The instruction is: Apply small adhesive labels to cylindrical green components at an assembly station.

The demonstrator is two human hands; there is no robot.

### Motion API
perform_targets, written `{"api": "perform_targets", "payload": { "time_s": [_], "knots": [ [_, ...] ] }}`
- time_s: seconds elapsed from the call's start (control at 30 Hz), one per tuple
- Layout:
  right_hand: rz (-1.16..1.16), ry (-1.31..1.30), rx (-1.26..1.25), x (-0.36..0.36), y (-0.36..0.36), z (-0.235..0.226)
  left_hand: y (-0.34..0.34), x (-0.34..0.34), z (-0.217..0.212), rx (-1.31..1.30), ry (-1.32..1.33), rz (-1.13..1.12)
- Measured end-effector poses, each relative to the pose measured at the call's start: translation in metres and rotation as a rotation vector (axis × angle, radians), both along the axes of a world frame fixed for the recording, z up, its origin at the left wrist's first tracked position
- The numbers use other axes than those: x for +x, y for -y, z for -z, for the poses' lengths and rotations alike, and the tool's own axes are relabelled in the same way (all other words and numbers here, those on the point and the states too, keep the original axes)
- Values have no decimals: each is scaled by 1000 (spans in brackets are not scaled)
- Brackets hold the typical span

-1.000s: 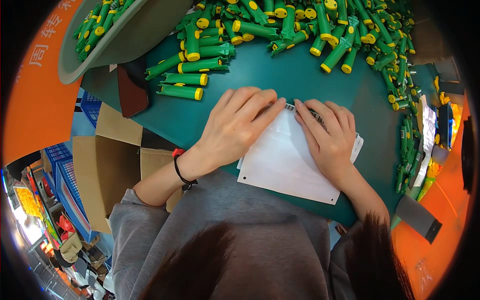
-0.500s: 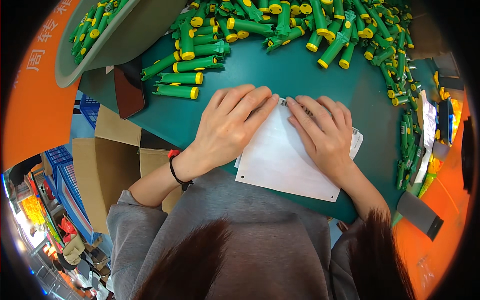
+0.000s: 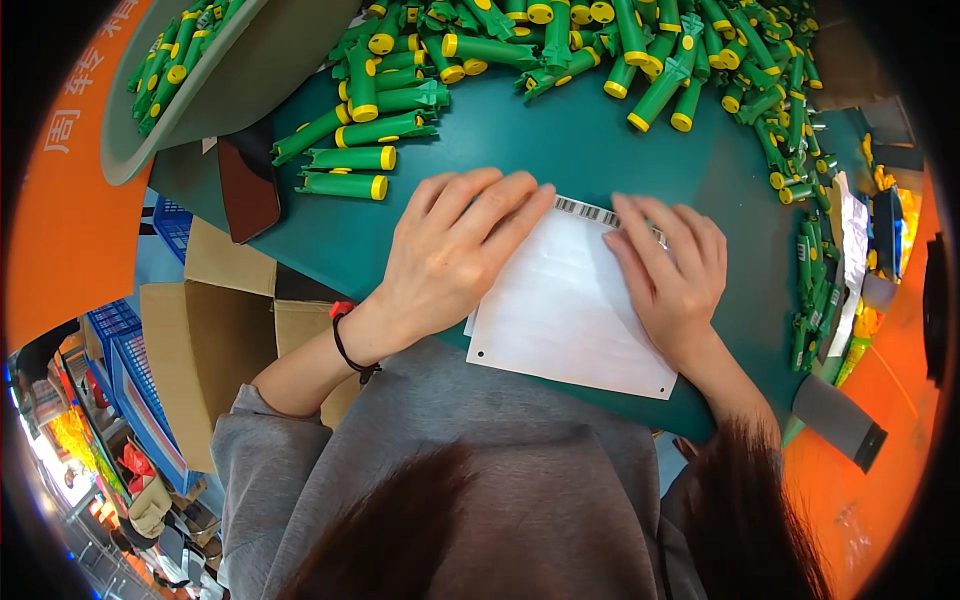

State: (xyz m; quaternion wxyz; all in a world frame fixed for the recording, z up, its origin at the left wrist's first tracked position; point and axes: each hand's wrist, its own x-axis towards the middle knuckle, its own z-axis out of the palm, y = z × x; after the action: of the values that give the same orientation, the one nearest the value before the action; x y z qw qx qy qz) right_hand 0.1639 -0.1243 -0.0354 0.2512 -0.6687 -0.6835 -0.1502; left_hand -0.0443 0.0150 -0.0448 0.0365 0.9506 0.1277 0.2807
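A white sheet with two small dark holes at its near corners lies on the green table in front of me, and another sheet shows beneath its left edge. Along its far edge runs a barcode strip. My left hand rests at the far left corner, fingers together and bent, the fingertips at the strip's left end; its thumb is hidden. Over the right part of the sheet is my right hand, fingers loosely bent, with a gap between thumb and forefinger. Its fingertips are slightly blurred beside the strip.
Green tubes with yellow ends are heaped across the far side and down the right. A grey-green basin of similar tubes leans at the far left above a dark brown flat object. An open cardboard box stands left below the table.
My right hand has moved right along the far edge, uncovering more of the barcode strip. The left hand keeps nearly the same place on the sheet. The whole view has shifted slightly.
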Motion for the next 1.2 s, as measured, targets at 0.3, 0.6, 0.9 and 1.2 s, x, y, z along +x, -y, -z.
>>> {"api": "perform_targets", "payload": {
  "time_s": [0.3,0.6,0.9,1.2],
  "knots": [
    [-37,-26,22,4,1,7,1,0,0,13,-11,-11],
    [75,-91,-23,2,1,-2,0,2,1,7,-47,-63],
    [-8,-75,-4,15,25,8,1,2,-4,7,-24,-18],
    [-41,-42,-15,23,27,5,0,3,-6,-13,-48,32]
  ]
}}
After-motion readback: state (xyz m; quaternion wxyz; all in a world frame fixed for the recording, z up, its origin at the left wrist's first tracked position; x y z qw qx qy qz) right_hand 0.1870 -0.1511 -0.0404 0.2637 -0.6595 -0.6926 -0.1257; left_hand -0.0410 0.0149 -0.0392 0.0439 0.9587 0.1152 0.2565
